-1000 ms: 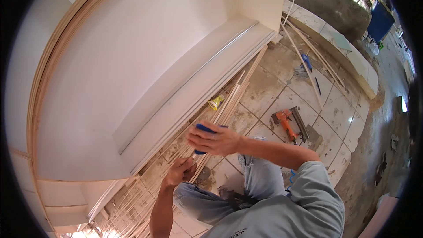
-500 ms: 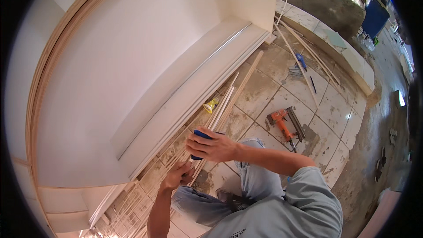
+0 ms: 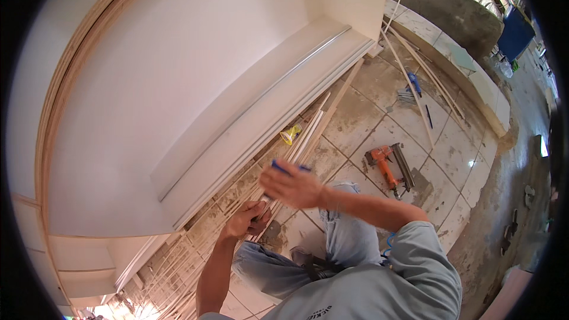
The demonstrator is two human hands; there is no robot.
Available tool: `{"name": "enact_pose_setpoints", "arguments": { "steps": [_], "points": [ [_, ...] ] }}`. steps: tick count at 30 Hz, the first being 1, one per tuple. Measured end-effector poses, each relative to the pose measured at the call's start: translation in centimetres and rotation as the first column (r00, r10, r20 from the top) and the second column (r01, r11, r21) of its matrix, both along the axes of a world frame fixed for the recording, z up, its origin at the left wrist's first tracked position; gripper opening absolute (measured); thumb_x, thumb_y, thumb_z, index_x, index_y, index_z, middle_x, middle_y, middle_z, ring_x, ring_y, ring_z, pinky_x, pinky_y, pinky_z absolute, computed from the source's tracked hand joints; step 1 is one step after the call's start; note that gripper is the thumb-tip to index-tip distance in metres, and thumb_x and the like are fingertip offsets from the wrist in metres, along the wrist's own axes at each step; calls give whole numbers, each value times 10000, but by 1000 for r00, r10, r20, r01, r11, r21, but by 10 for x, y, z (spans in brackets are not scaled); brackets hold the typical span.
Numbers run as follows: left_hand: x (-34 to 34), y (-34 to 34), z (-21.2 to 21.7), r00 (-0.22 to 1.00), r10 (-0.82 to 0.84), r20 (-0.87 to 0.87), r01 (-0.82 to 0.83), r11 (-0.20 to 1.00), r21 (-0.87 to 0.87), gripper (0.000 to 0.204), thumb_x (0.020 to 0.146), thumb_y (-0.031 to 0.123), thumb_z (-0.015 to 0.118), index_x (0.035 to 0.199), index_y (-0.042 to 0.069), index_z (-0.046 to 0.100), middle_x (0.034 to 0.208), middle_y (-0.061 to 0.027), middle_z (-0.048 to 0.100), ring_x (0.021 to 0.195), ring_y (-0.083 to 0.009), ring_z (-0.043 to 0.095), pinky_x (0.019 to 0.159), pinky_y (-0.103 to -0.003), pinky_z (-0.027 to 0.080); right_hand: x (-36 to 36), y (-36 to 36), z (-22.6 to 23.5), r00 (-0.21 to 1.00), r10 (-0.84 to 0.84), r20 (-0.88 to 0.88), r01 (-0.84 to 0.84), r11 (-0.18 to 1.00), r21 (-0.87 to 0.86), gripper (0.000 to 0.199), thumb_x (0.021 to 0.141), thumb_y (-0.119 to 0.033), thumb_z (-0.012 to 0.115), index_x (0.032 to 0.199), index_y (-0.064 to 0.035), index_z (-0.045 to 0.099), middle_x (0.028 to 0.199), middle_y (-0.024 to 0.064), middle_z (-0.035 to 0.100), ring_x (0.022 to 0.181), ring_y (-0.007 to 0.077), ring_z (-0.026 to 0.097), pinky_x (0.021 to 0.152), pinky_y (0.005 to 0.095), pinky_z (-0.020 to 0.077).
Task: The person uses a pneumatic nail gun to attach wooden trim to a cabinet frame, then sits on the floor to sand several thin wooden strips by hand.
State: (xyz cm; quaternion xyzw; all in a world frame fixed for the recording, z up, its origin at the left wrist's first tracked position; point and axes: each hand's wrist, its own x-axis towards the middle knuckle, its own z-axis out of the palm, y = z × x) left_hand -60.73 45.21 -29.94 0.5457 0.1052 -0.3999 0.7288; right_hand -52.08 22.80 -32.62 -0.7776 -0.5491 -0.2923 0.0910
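Observation:
My right hand [image 3: 293, 186] is wrapped over a blue block-shaped hand tool [image 3: 281, 167]. The hand is smeared by motion and covers most of the tool, so its exact kind is hidden. Just below and to the left, my left hand [image 3: 244, 220] is closed around a thin pale strip [image 3: 267, 198], which runs up toward the tool. Long narrow wooden strips [image 3: 308, 136] lie on the floor under and beyond both hands, alongside the white cabinet.
A large white cabinet [image 3: 261, 124] with a metal track fills the left. On the tiled floor to the right lie an orange nail gun [image 3: 385, 169], a blue tool [image 3: 414, 85] and more wooden strips [image 3: 424, 104]. A yellow-and-clear plastic cup [image 3: 291, 134] lies near the cabinet base.
My right hand has moved slightly right with the blue tool, its fingers now more stretched over it. My left hand keeps its grip. The whole view has shifted a little.

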Motion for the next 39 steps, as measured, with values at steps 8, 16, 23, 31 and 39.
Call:
{"name": "enact_pose_setpoints", "arguments": {
  "steps": [8, 16, 23, 31, 39],
  "points": [
    [0, -10, 25, 935, -31, 354, -65, 965, 255, 358, 1036, 312, 513, 1075, -22, 635, 598, 17, 449, 515, -77, 447, 472, -244, 352, 71, -53, 40, 982, -185, -24, 185, 983, -2, 194, 812, -256, 650, 956, -129, 675, 1021, 12, 663, 1040, 171, 588, 955, 389, 432],
    [-76, 56, -8, 824, -173, 539, -317, 649, 692, 215, 953, 197, 652, 940, -18, 668, 655, -35, 581, 578, -93, 540, 553, -258, 443, 154, -155, 67, 936, -348, -48, 348, 937, -5, 152, 860, -224, 645, 964, -120, 680, 985, 13, 672, 1022, 190, 593, 983, 379, 414],
    [-53, 18, -5, 695, -191, 693, -493, 576, 652, 128, 927, 78, 638, 854, -27, 638, 612, -115, 500, 529, -190, 423, 517, -325, 368, 79, -49, 31, 939, -155, -307, 111, 982, -155, 128, 731, -124, 630, 860, -127, 637, 902, 47, 639, 932, 235, 613, 875, 397, 493],
    [-37, -8, 5, 606, -243, 758, -607, 475, 637, 111, 887, 84, 687, 901, -15, 640, 660, -178, 565, 545, -317, 507, 532, -362, 415, 40, 0, 17, 946, 46, -322, -18, 996, 89, 199, 767, -152, 626, 961, -145, 666, 1013, 27, 639, 1038, 216, 590, 968, 372, 459],
    [-34, -19, 6, 575, -262, 775, -647, 434, 627, 110, 871, 97, 705, 926, 5, 678, 746, -181, 653, 640, -364, 625, 589, -393, 486, 134, -105, -4, 853, -333, -402, 405, 908, 107, 359, 754, -57, 629, 1108, -98, 675, 1128, 79, 666, 1200, 306, 549, 1025, 416, 436]
  ]
}}
